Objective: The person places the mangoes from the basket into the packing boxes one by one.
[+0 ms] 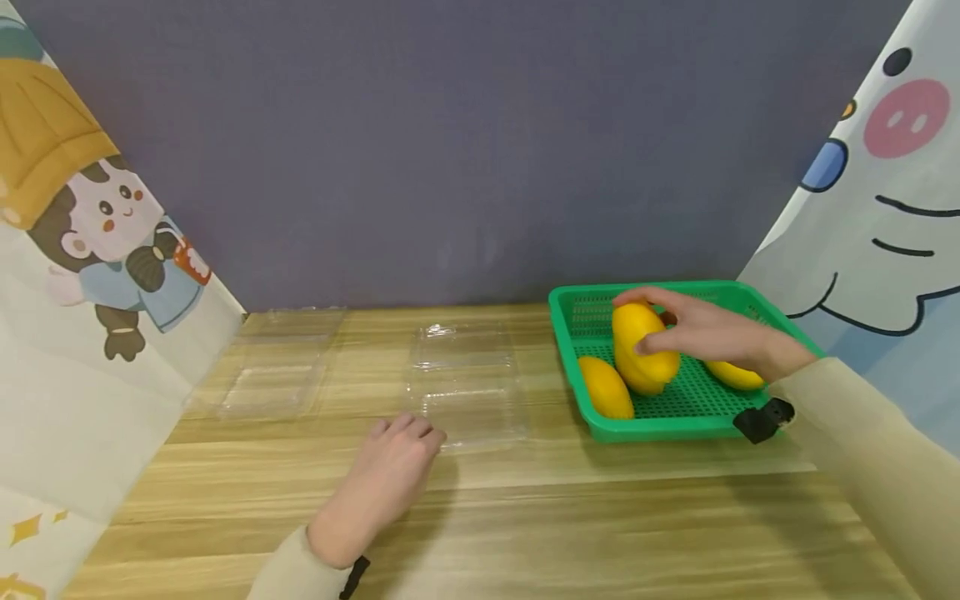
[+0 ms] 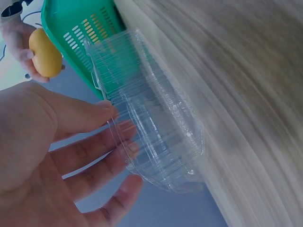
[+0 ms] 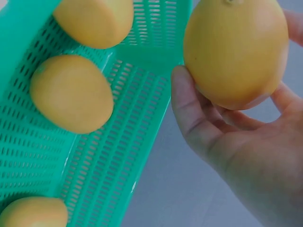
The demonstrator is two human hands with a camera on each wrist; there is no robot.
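My right hand (image 1: pixel 697 325) holds a yellow mango (image 1: pixel 636 333) over the green plastic basket (image 1: pixel 682 429). Thumb and fingers curve round the fruit's sides in the right wrist view. Other mangoes lie in the basket, among them one at the left (image 1: pixel 606 390) and one at the right, partly under my wrist (image 1: pixel 735 375). At the near left corner of an opened clear plastic container (image 1: pixel 472 408), my left hand (image 1: pixel 390 467) has its thumb and fingers about the thin rim (image 2: pixel 110 120). Some of those fingertips show through the plastic.
A second clear plastic container (image 1: pixel 273 375) lies opened on the wooden table (image 1: pixel 525 533) at the far left. Behind the table stands a dark grey wall (image 1: pixel 480 167). Cartoon-printed sheets (image 1: pixel 120 250) border both sides.
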